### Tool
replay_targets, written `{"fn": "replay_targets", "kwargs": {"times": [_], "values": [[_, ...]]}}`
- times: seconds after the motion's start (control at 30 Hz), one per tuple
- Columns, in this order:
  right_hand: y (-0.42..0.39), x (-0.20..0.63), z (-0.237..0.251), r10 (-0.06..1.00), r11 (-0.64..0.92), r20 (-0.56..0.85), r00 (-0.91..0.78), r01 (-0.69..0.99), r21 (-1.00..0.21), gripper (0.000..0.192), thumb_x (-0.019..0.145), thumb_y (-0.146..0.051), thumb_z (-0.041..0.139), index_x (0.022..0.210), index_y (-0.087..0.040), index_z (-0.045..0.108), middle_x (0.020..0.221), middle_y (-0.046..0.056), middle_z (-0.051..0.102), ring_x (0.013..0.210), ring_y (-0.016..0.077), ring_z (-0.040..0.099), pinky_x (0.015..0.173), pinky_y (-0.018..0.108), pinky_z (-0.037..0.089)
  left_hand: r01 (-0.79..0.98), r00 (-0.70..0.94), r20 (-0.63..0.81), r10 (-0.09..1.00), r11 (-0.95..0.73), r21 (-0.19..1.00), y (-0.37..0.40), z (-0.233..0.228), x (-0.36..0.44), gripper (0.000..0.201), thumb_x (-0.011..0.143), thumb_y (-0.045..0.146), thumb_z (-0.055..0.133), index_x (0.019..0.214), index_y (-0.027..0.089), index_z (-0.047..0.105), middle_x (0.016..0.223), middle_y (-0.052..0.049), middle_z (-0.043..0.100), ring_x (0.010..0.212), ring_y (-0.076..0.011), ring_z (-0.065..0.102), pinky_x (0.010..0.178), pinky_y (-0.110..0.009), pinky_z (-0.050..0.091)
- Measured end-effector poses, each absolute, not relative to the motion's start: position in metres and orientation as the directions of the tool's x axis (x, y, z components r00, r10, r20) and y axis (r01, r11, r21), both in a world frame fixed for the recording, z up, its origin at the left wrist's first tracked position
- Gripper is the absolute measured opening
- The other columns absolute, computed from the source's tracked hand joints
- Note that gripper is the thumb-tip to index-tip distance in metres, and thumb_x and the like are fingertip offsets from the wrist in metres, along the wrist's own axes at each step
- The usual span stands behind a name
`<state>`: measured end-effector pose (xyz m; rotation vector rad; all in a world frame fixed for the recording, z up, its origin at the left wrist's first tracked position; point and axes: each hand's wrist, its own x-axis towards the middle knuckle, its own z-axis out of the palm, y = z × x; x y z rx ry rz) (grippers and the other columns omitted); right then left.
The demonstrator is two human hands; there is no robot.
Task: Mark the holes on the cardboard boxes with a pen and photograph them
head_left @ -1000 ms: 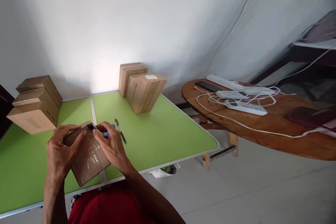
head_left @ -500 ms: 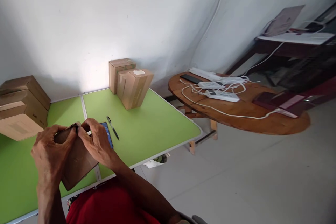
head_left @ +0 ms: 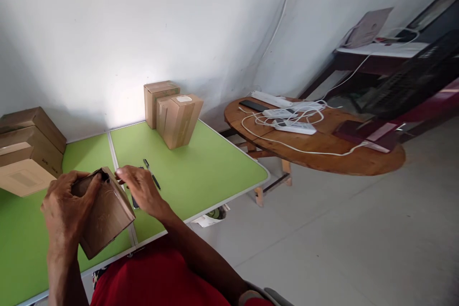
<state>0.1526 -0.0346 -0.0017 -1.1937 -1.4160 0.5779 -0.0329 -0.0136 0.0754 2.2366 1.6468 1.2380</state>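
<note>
My left hand (head_left: pixel 68 203) grips a small brown cardboard box (head_left: pixel 107 215) by its upper left side, the thumb resting near a torn dark opening at the top corner. The box is tilted above the near edge of the green table (head_left: pixel 204 172). Just right of that corner is my right hand (head_left: pixel 143 191), apart from the opening, its fingers bent and drawn together; whatever may be between them is too small to make out. Behind the right hand lies a phone (head_left: pixel 135 202), mostly covered. A black pen (head_left: pixel 152 173) lies beside it.
Two cardboard boxes (head_left: pixel 182 122) stand at the table's back by the wall. More cardboard boxes (head_left: pixel 34 153) are at the left. On the right, a round wooden table (head_left: pixel 322 153) carries white power strips (head_left: pixel 294 126) and tangled cables. A dark red object (head_left: pixel 369 134) sits at its right side.
My right hand has come off the box's top corner and moved right, uncovering the torn opening. My left hand keeps its hold. The view has shifted slightly.
</note>
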Motion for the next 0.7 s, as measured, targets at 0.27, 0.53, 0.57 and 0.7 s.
{"fn": "replay_targets", "kwargs": {"times": [0.27,0.53,0.57,0.7], "values": [[-0.028,0.222,-0.053,0.878,-0.419,-0.122,0.463,0.621,-0.662,0.011,0.099,-0.023,0.081,0.100,-0.015,0.074,0.112,0.018,0.082,0.106,0.0294,0.077,0.084,0.033,0.047,0.735,0.168,0.579,0.798,-0.492,0.466,-0.007,0.063,-0.046,0.051,0.088,0.080,0.074,0.098,0.030,0.080,0.101,-0.010,0.079,0.097,-0.0377,0.071,0.086,-0.052,0.054],[-0.013,0.224,-0.069,0.856,-0.443,-0.181,0.484,0.507,-0.740,0.020,0.092,-0.012,0.071,0.075,-0.020,0.062,0.090,0.017,0.081,0.094,0.0297,0.080,0.077,0.033,0.050,0.750,0.231,0.633,0.739,-0.550,0.367,-0.006,0.057,-0.047,0.050,0.092,0.080,0.072,0.104,0.031,0.078,0.102,-0.012,0.076,0.101,-0.0388,0.068,0.089,-0.053,0.055],[-0.015,0.227,-0.065,0.863,-0.412,-0.162,0.479,0.480,-0.774,0.021,0.094,-0.015,0.069,0.076,-0.021,0.061,0.086,0.015,0.080,0.088,0.0282,0.080,0.075,0.033,0.051,0.752,0.226,0.639,0.735,-0.549,0.365,-0.006,0.056,-0.046,0.051,0.092,0.080,0.072,0.103,0.031,0.078,0.101,-0.012,0.076,0.101,-0.0387,0.069,0.090,-0.053,0.055],[-0.028,0.223,-0.032,0.907,-0.092,0.019,0.420,0.243,-0.966,0.025,0.108,-0.045,0.055,0.095,-0.025,0.058,0.085,0.006,0.081,0.072,0.0209,0.079,0.067,0.031,0.058,0.744,0.239,0.653,0.719,-0.568,0.353,-0.003,0.055,-0.045,0.058,0.091,0.086,0.070,0.104,0.030,0.078,0.101,-0.012,0.076,0.101,-0.0386,0.070,0.092,-0.052,0.055]]}}
